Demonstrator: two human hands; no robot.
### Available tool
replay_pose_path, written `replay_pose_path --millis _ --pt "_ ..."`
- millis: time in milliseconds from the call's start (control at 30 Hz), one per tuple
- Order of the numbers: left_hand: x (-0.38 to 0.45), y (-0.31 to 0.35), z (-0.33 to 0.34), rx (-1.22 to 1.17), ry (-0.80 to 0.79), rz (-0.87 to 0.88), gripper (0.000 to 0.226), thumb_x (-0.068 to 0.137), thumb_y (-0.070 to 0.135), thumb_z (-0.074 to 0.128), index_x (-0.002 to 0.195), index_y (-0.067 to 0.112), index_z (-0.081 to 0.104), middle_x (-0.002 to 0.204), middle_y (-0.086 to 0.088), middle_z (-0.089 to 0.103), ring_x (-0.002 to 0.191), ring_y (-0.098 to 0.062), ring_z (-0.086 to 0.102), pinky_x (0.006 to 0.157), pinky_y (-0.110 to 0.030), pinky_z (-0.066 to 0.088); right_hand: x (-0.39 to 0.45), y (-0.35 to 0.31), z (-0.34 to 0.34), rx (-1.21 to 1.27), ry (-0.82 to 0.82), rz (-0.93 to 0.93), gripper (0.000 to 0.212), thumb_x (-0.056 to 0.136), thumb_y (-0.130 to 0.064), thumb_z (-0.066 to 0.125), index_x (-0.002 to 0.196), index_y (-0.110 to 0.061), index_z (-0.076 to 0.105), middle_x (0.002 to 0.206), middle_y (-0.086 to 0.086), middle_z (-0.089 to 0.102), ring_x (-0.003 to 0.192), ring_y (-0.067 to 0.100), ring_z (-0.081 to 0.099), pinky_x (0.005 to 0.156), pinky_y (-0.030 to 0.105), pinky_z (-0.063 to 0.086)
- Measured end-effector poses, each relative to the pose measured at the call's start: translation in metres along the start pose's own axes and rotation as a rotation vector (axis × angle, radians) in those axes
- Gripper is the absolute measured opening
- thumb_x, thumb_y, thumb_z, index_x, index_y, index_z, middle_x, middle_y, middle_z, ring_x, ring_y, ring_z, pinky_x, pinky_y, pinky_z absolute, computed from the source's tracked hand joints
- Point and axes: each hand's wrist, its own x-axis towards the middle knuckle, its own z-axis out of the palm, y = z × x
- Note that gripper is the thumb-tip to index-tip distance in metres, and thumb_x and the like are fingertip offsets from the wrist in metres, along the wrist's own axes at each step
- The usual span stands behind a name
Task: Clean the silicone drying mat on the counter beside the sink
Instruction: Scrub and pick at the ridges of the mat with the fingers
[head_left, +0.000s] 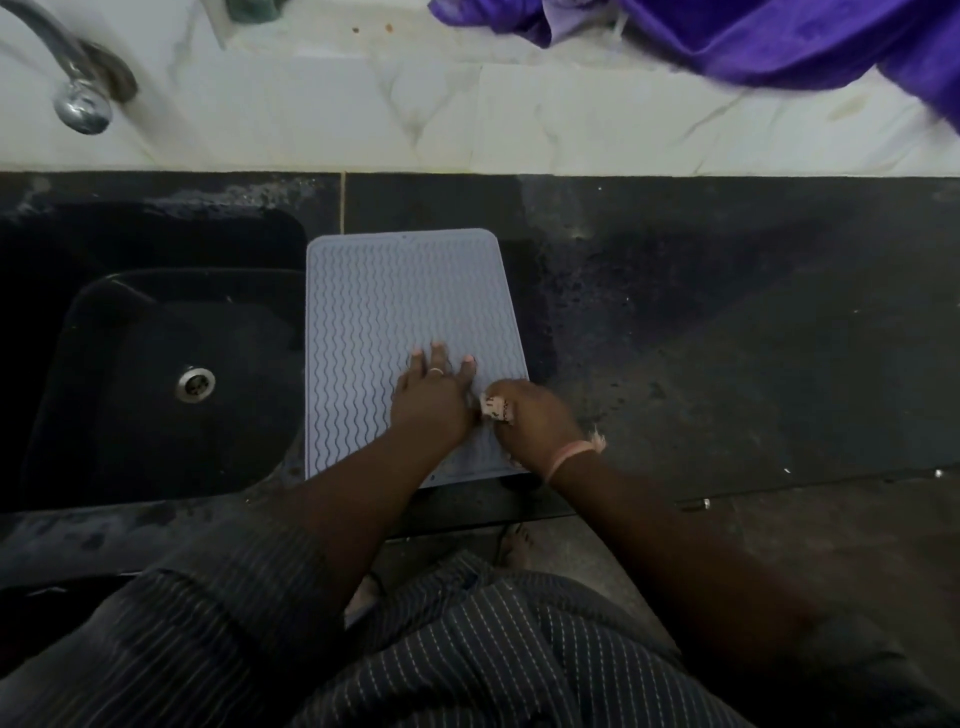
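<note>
Your left hand (434, 397) presses spread flat on the mat (410, 332), which lies on the bench (727, 338) just right of the sink (156, 374), long axis running away from you, while your right hand (535, 418) pinches a pale scrubber (496, 409) at its near right edge.

One grey drying mat (387, 306) lies beside one black sink (156, 374) with one tap (78, 88). Two hands, left (431, 397) and right (535, 415), one pale scrubber (496, 408), one purple cloth (753, 41).
</note>
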Motion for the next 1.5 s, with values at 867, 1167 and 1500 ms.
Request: replay_pose_path --millis 867,1167,1500 --pt "0.001 0.004 0.000 0.019 -0.054 -0.006 0.090 0.098 0.061 0.052 0.164 0.034 -0.004 0.169 -0.012 -0.020 0.155 -0.040 -0.014 0.126 -0.056 0.003 -0.031 0.012 -0.060 0.021 -0.647 0.397 0.034 0.061 -0.031 0.082 0.091 -0.019 0.077 0.092 0.002 0.077 0.091 0.023 0.071 0.083 0.041 0.061" --pt "-0.016 0.024 -0.007 -0.513 0.380 0.051 0.027 0.103 0.017 0.052 0.118 0.012 0.074 0.139 -0.015 0.061 0.125 -0.025 0.057 0.107 -0.032 0.042 -0.010 0.013 -0.069 0.588 -0.247 0.436 0.014 0.078 -0.005 0.072 0.090 -0.012 0.075 0.084 -0.003 0.075 0.081 0.014 0.069 0.068 0.025 0.055" --pt "-0.014 0.069 -0.064 -1.522 -0.196 -0.435 0.026 0.106 0.023 0.053 0.109 0.003 0.069 0.104 -0.016 0.073 0.095 -0.029 0.071 0.076 -0.040 0.063 0.024 0.019 -0.054 0.384 -0.154 0.325 0.051 0.084 -0.054 0.068 0.123 -0.025 0.052 0.120 0.007 0.049 0.111 0.018 0.052 0.090 0.034 0.048"
